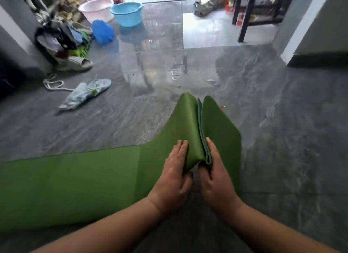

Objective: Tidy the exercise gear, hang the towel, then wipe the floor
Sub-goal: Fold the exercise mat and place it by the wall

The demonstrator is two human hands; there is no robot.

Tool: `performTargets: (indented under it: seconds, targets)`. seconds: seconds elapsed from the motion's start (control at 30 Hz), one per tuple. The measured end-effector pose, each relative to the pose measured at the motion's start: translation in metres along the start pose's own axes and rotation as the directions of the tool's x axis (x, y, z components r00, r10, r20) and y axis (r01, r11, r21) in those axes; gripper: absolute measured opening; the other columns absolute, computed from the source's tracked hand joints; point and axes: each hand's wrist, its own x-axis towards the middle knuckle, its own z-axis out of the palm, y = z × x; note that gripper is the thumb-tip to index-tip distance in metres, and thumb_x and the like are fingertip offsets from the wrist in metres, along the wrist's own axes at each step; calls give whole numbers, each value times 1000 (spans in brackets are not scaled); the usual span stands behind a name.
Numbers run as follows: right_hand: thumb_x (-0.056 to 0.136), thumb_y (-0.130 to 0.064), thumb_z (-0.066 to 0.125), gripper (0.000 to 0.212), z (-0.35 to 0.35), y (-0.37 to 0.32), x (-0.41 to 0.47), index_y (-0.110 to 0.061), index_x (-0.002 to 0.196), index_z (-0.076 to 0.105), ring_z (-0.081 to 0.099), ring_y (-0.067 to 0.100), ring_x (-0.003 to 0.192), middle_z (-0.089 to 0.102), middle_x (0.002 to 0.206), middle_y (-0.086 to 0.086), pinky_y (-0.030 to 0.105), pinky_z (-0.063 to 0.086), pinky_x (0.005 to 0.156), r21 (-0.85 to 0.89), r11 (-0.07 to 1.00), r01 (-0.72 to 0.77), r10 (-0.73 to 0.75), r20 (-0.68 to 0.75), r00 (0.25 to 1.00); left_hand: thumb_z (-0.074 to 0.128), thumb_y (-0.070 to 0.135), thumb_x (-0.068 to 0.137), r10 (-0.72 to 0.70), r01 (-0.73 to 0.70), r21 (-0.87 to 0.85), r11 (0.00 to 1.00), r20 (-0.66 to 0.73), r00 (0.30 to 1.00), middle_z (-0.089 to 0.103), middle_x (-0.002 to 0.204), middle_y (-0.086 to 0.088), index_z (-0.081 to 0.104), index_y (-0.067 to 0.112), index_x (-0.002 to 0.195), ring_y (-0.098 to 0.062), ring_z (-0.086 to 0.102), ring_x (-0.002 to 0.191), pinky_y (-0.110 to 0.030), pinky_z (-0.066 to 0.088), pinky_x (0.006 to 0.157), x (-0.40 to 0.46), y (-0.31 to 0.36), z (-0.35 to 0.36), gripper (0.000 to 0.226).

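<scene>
While folded, green mat (190, 120) gripped by, apparently, both hands: L hand (174, 174), R hand (216, 174).

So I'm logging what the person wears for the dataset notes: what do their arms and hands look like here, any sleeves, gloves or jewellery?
Both forearms are bare as far as the frame shows, with no sleeve in view. The left hand and the right hand wear no gloves, and no ring, watch or bracelet shows on the fingers or wrists. The upper arms are out of frame.
</scene>
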Motion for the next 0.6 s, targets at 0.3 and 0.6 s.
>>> performTargets:
  seconds: [0.3,0.6]
  targets:
    - [91,-25,49,61,123,-59,17,-29,146,24,30,-8,139,34,154,-4,18,23,117,126,992,32,-49,134,990,36,43,96,-124,29,-441,897,-188,974,32,157,8,27,39,151,-6,29,145,-31,23,121,-20,-38,-107,56]
    - [86,-32,41,39,162,-41,36,-21,113,66,63,11,107,68,118,3,34,48,89,373,920,-118,146,-48,988,37,43,98,-525,180,-834,521,-147,838,70,116,2,59,36,126,-15,68,96,-30,54,70,-23,-87,-147,36]
